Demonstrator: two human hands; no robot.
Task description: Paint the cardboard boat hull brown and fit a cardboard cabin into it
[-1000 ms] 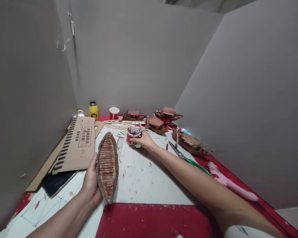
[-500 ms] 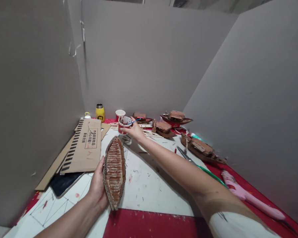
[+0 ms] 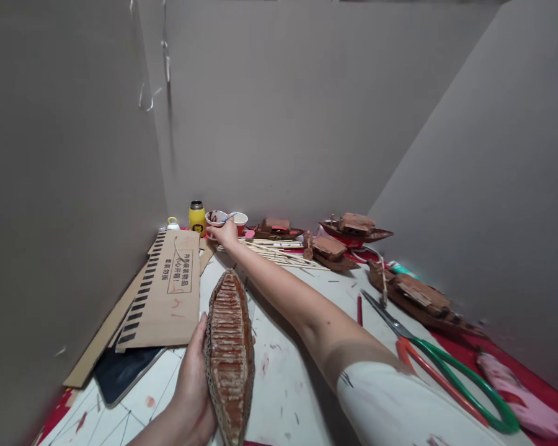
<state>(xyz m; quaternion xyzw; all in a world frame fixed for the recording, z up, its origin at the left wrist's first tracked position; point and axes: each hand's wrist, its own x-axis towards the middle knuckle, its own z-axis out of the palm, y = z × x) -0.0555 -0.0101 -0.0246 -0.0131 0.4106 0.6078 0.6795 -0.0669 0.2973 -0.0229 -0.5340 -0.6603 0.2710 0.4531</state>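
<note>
My left hand (image 3: 193, 390) grips a brown cardboard model boat hull (image 3: 231, 353) by its left side, holding it upright with the ribbed, painted inside facing me. The thumb lies along the hull's edge, and the other fingers are hidden behind it. Far off at the back of the table, my right hand (image 3: 225, 233) is closed around a red and white paper cup (image 3: 213, 218) smeared inside with brown paint. A thin blue-handled brush (image 3: 231, 216) leans out of this cup. Just right of it stands a second paper cup (image 3: 240, 219), partly covered by the hand.
Brown model boats (image 3: 337, 251) line the back and right, with thin wooden sticks (image 3: 279, 253) nearby. Scissors (image 3: 413, 347) and a pink tool (image 3: 516, 390) lie right. At left are cardboard (image 3: 167, 297), a dark tablet-like slab (image 3: 125, 371) and a yellow bottle (image 3: 197, 218).
My right hand has carried the paint cup back and left, beside the other cup and nearer the yellow bottle. My left hand still holds the hull, now lower in view as the camera shifted.
</note>
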